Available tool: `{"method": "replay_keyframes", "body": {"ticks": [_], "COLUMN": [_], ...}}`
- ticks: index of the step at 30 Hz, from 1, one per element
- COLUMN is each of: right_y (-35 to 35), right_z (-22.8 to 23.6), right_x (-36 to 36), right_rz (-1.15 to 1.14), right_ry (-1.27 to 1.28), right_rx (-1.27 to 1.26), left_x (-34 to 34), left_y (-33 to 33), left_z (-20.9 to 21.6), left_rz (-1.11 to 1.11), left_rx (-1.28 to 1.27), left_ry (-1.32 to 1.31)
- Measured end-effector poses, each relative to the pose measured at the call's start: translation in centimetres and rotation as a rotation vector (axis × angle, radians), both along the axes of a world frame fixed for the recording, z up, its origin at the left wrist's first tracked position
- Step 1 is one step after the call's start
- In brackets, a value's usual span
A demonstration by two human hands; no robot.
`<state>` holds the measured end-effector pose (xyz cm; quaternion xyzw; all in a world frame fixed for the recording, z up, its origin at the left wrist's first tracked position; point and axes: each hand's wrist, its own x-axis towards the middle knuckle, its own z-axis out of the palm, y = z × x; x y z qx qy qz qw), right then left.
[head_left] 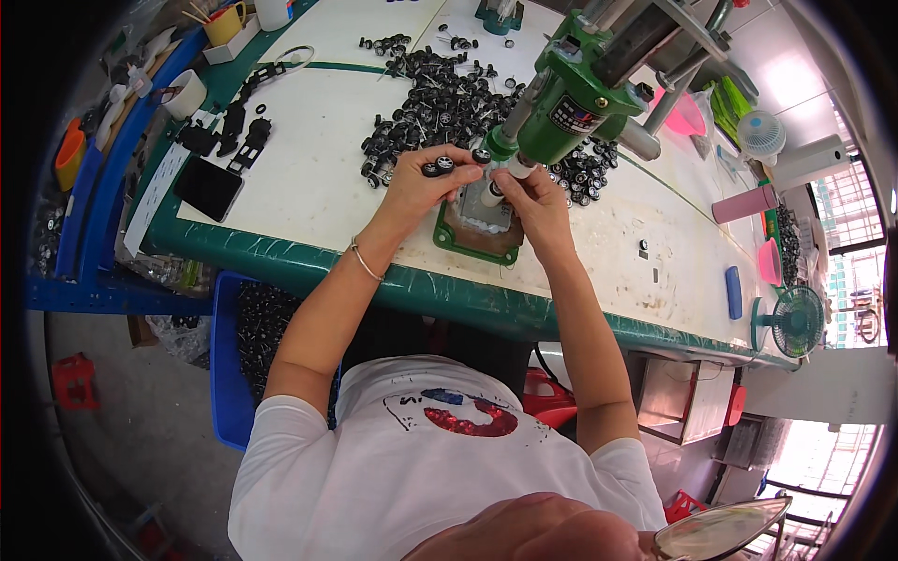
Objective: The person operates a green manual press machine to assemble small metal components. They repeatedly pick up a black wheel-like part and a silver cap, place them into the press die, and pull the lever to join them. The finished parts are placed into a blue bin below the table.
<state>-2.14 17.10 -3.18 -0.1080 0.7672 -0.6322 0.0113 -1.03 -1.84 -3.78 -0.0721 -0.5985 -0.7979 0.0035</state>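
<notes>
My left hand [426, 182] is closed on small black toy wheels [437, 167] with pale hubs, which stick out between its fingers. Another wheel [481, 156] shows at its fingertips, beside the shaft of a green bench press [572, 105]. Across from it, my right hand [541, 204] pinches a small wheel [494, 191] low at the press, close to a white part. Both hands are over the press's green-rimmed base [475, 245]. The fingertips partly hide the spot under the press head.
A heap of black wheels, some on axles [435, 107], spreads behind the press. To the left lie a black phone [209, 189] and black plastic parts [251, 145]. A blue bin [227, 365] of similar pieces stands below the table's green edge [309, 260]. At right is a green fan [798, 321].
</notes>
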Motion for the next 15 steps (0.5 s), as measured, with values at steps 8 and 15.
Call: {"method": "replay_keyframes", "body": {"ticks": [8, 15], "right_y": [0.1, 2.3], "right_z": [1.0, 1.1], "right_x": [0.5, 0.2], "right_rz": [-0.001, -0.11], "right_ry": [-0.158, -0.17], "right_rx": [-0.055, -0.319], "left_x": [-0.3, -0.5], "left_y": [0.1, 1.4], "left_z": [-0.5, 1.0], "left_rz": [0.028, 0.008], "left_rx": [-0.116, -0.245], "left_ry": [0.152, 0.359]}}
